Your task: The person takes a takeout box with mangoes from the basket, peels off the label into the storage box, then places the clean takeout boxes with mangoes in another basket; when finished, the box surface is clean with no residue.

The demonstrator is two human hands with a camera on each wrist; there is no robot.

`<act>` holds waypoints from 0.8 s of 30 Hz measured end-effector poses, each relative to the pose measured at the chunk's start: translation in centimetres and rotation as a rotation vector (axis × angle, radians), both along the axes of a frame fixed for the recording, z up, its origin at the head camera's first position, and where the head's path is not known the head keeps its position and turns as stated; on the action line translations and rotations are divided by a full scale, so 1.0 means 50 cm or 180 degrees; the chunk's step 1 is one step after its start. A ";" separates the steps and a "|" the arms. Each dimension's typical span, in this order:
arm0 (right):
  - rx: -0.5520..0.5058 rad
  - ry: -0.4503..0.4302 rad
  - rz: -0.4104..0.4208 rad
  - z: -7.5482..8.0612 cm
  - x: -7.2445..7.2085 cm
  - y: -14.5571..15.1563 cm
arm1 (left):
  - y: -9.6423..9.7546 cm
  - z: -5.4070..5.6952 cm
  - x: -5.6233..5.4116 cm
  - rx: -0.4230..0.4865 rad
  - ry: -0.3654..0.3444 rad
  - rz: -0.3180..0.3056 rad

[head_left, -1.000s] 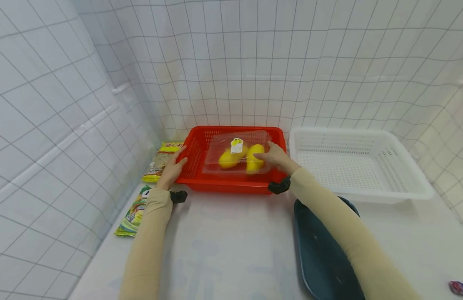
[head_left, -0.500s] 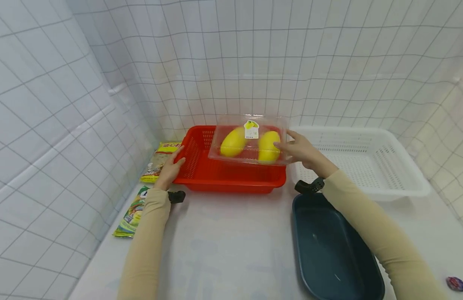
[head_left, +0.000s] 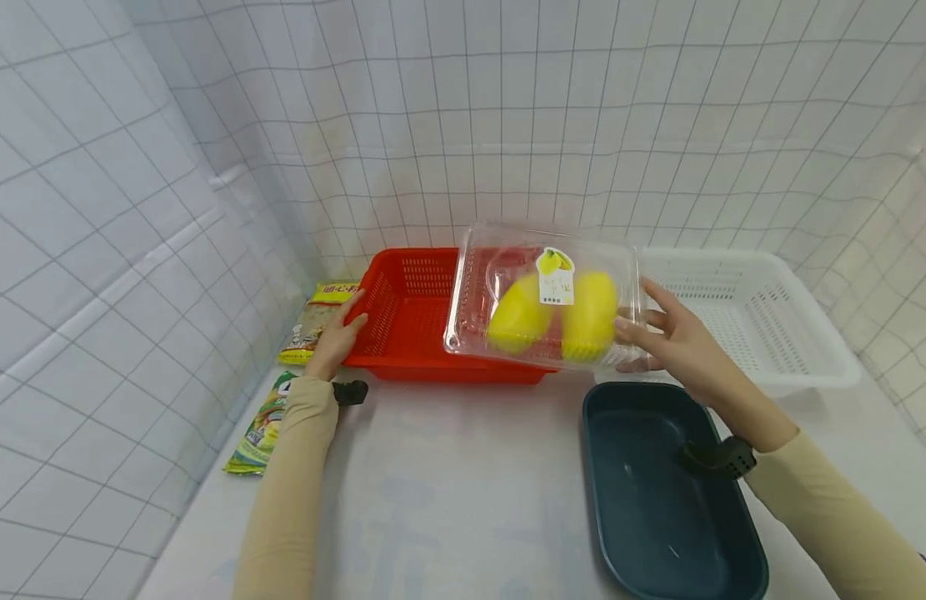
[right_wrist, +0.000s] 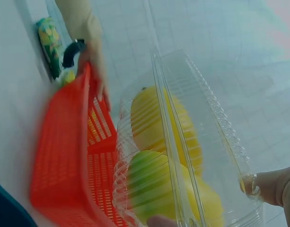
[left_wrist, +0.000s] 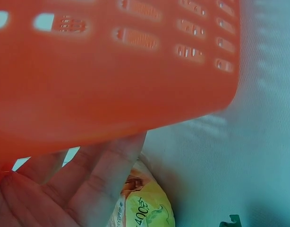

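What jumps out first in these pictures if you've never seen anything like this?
Probably the bright yellow fruits, seen through a clear plastic box that the right hand grips by its right end, near the middle of the head view. Next comes the vivid red basket behind it, with the left hand at its left rim. The dark blue tray stands out too, nearer the viewer on the right.

Right hand (right_wrist: pixel 272 187) has got a clear box (right_wrist: pixel 175 142) of yellowish fruit (right_wrist: pixel 149 177), and left hand (right_wrist: pixel 95 71) has the red basket (right_wrist: pixel 62 153) by the rim.
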State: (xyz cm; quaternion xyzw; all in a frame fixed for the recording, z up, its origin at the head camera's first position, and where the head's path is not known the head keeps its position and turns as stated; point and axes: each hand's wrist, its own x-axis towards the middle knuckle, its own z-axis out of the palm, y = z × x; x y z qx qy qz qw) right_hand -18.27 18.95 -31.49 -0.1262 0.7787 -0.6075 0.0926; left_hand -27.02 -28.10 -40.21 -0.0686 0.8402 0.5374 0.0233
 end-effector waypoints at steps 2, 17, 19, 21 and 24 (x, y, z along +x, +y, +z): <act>0.0018 0.0062 0.0002 -0.003 0.032 0.006 | -0.002 -0.001 -0.001 0.0004 0.0008 -0.0006; -0.0128 -0.1000 0.0810 -0.086 0.178 -0.002 | -0.003 0.004 -0.005 0.0030 -0.0074 0.0033; -0.0192 -0.1129 0.0942 -0.104 0.181 -0.018 | -0.004 0.003 -0.006 0.0038 -0.0081 0.0039; -0.0209 -0.1213 0.1022 -0.120 0.183 -0.035 | -0.004 0.001 -0.008 0.0052 -0.0093 0.0042; -0.0129 -0.1258 0.1042 -0.139 0.185 -0.061 | -0.003 -0.003 -0.008 0.0058 -0.0105 0.0041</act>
